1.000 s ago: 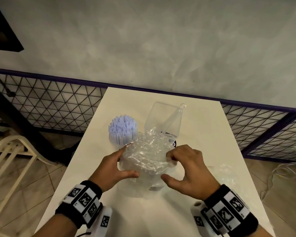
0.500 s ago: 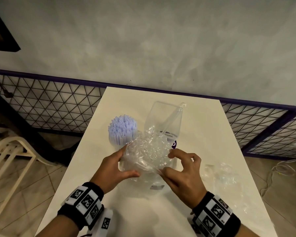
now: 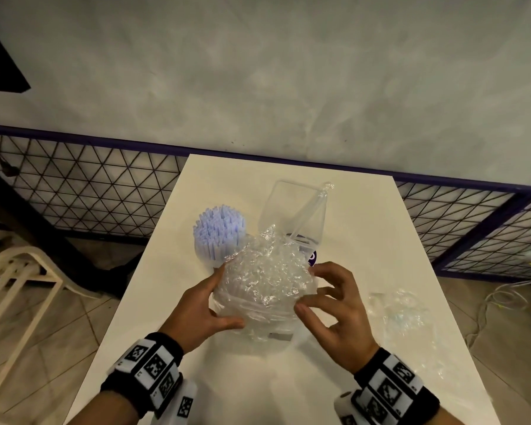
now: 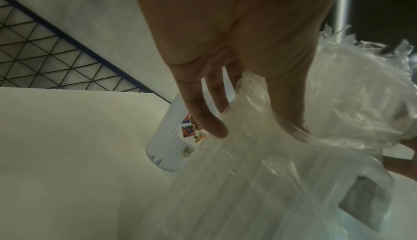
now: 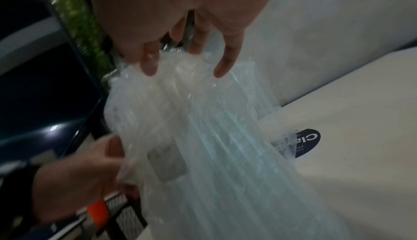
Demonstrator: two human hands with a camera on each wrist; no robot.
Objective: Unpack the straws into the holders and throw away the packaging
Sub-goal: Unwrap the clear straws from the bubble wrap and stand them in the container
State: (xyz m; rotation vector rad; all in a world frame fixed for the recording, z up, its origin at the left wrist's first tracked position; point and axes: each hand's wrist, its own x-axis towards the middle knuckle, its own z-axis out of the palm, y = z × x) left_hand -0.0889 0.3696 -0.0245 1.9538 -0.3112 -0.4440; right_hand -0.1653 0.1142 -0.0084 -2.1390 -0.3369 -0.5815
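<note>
We hold the straw pack [image 3: 265, 286] upright between our hands: left hand [image 3: 201, 308] grips its side, right hand [image 3: 334, 311] pinches the wrap, seemingly peeling it. Next, free the straws for the clear holder [image 3: 292, 210] just beyond.

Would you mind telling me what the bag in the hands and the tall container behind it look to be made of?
Bag: thin clear plastic film, glossy; it crinkles and glints. Container: seemingly rigid clear plastic, smooth with straight edges, though glass can't be ruled out.
</note>
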